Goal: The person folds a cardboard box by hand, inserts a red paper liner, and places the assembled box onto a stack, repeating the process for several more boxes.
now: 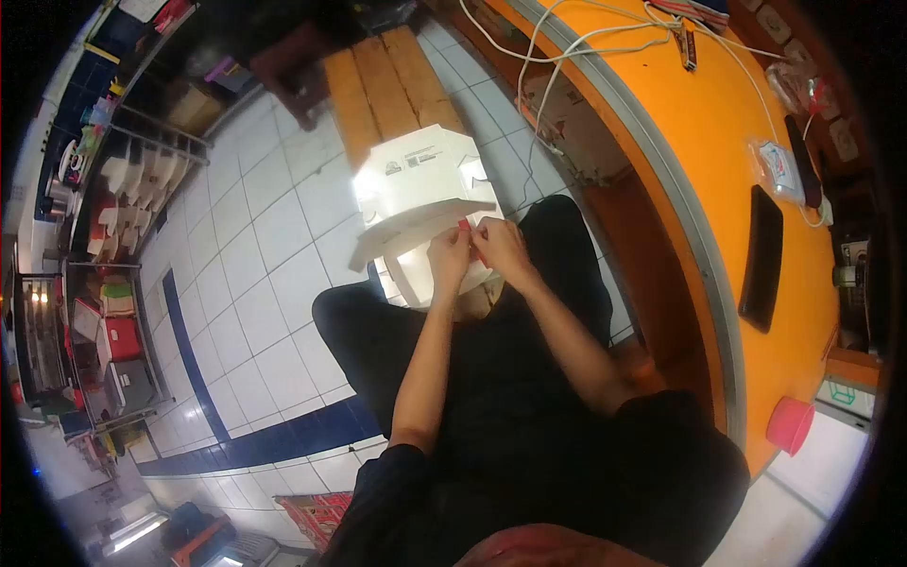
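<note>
An open white cardboard box (416, 165) with small dark print on its raised lid sits in front of me on the wooden bench. Over its near part, my left hand (450, 257) is closed, fingertips pinched on a small red piece (464, 225). My right hand (503, 248) is closed beside it, its fingers at the same red piece, more of which shows just below the fingertips. The hands nearly meet and partly hide both the red piece and the inside of the box.
The wooden bench (397, 80) extends away over white floor tiles (255, 236). To the right runs an orange counter (652, 104) with white cables (586, 47), a long black object (761, 260) and a pink cup (790, 425). Metal shelves (142, 189) with goods stand left.
</note>
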`<act>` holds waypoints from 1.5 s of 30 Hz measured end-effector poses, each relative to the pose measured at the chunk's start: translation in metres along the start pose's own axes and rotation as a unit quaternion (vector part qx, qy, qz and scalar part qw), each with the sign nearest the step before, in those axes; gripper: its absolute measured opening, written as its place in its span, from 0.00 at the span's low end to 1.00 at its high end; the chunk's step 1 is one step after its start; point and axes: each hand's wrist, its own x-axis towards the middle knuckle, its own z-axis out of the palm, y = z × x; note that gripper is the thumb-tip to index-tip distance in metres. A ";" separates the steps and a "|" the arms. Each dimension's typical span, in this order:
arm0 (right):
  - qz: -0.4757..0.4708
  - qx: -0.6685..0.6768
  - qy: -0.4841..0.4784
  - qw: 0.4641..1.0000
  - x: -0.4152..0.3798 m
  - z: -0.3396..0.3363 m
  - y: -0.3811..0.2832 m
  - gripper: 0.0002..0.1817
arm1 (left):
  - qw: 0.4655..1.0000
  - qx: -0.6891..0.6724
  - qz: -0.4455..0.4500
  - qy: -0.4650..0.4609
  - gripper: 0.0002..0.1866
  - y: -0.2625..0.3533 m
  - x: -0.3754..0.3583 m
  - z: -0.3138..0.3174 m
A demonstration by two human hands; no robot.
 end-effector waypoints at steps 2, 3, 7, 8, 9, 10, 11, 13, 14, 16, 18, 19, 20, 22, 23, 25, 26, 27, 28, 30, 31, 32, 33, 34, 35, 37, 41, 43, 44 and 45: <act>-0.009 -0.016 0.014 1.000 0.000 -0.004 0.000 0.14 | 0.999 0.008 0.033 0.003 0.18 -0.003 -0.001 -0.004; -0.015 -0.031 0.025 0.999 -0.002 -0.008 -0.002 0.16 | 0.997 0.019 0.067 0.027 0.18 -0.004 -0.005 -0.007; -0.071 0.015 -0.035 0.997 -0.024 -0.054 -0.021 0.21 | 0.953 0.235 0.170 0.083 0.16 0.037 -0.070 -0.071; -0.099 -0.037 -0.133 0.985 -0.029 -0.062 -0.019 0.22 | 0.929 0.300 0.202 0.075 0.17 0.042 -0.086 -0.093; -0.125 -0.088 -0.229 0.961 -0.034 -0.068 -0.015 0.23 | 0.936 0.322 0.135 0.045 0.18 0.032 -0.097 -0.107; -0.148 -0.092 -0.239 0.955 -0.039 -0.065 -0.006 0.19 | 0.929 0.343 0.131 0.040 0.18 0.025 -0.108 -0.115; -0.149 -0.089 -0.242 0.955 -0.041 -0.059 0.001 0.19 | 0.922 0.363 0.128 0.035 0.18 0.019 -0.115 -0.122; -0.155 -0.150 -0.234 0.948 -0.038 -0.039 0.012 0.13 | 0.918 0.360 0.162 0.024 0.16 -0.021 -0.108 -0.126; -0.161 -0.150 -0.238 0.946 -0.037 -0.030 0.013 0.13 | 0.913 0.355 0.199 0.009 0.13 -0.038 -0.105 -0.127; -0.163 -0.222 -0.230 0.933 -0.037 -0.016 0.017 0.08 | 0.923 0.348 0.164 0.001 0.11 -0.046 -0.096 -0.126; -0.173 -0.243 -0.231 0.926 -0.037 -0.004 0.027 0.08 | 0.921 0.356 0.160 0.004 0.08 -0.051 -0.085 -0.121; -0.177 -0.261 -0.225 0.922 -0.036 -0.002 0.032 0.10 | 0.922 0.352 0.162 0.011 0.08 -0.053 -0.084 -0.120; -0.183 -0.265 -0.222 0.920 -0.033 -0.008 0.022 0.10 | 0.922 0.356 0.149 0.031 0.08 -0.049 -0.084 -0.122; -0.180 -0.165 -0.166 0.955 -0.034 -0.031 -0.019 0.23 | 0.915 0.358 0.164 0.087 0.08 -0.033 -0.089 -0.138; -0.178 -0.164 -0.168 0.956 -0.032 -0.039 -0.038 0.23 | 0.907 0.354 0.190 0.123 0.08 -0.025 -0.096 -0.158; -0.182 -0.041 -0.078 0.979 -0.028 -0.051 -0.063 0.32 | 0.907 0.349 0.049 0.230 0.09 -0.031 -0.119 -0.208; -0.178 -0.037 -0.083 0.980 -0.022 -0.050 -0.062 0.32 | 0.908 0.312 -0.024 0.278 0.11 -0.053 -0.143 -0.252; -0.090 -0.030 -0.077 0.993 -0.012 -0.047 -0.061 0.34 | 0.878 0.334 -0.011 0.343 0.13 -0.069 -0.179 -0.293; -0.002 -0.021 -0.068 0.997 -0.001 -0.045 -0.059 0.35 | 0.827 0.363 -0.052 0.426 0.15 -0.079 -0.229 -0.324; 0.039 -0.080 -0.031 0.996 0.019 -0.032 -0.038 0.33 | 0.699 0.451 -0.334 0.443 0.30 -0.156 -0.355 -0.405; 0.078 -0.146 0.001 0.986 0.024 -0.024 -0.023 0.31 | 0.637 0.497 -0.430 0.403 0.31 -0.204 -0.431 -0.435; 0.092 -0.137 0.000 0.986 0.029 -0.015 -0.006 0.31 | 0.641 0.505 -0.408 0.409 0.30 -0.188 -0.478 -0.413; 0.128 -0.162 -0.014 0.978 0.035 -0.008 0.009 0.30 | 0.634 0.528 -0.433 0.362 0.29 -0.207 -0.530 -0.408; 0.164 -0.187 -0.029 0.968 0.040 0.000 0.023 0.28 | 0.594 0.566 -0.511 0.256 0.30 -0.228 -0.575 -0.398; 0.180 -0.178 -0.031 0.967 0.038 0.004 0.027 0.28 | 0.533 0.601 -0.582 0.129 0.34 -0.243 -0.618 -0.387; 0.145 -0.130 -0.014 0.981 0.037 0.003 0.032 0.27 | 0.515 0.601 -0.610 0.034 0.40 -0.262 -0.649 -0.356; 0.182 -0.054 -0.033 0.981 0.041 -0.005 0.032 0.27 | 0.735 0.457 -0.401 0.302 0.43 -0.214 -0.483 -0.297; 0.164 -0.077 0.008 0.983 0.038 0.003 0.036 0.27 | 0.793 0.406 -0.231 0.391 0.45 -0.298 -0.425 -0.308; 0.149 -0.097 0.048 0.983 0.037 0.007 0.041 0.28 | 0.822 0.346 -0.214 0.398 0.43 -0.241 -0.357 -0.292; 0.143 -0.100 0.056 0.983 0.037 0.008 0.044 0.28 | 0.811 0.389 -0.154 0.409 0.40 -0.252 -0.307 -0.297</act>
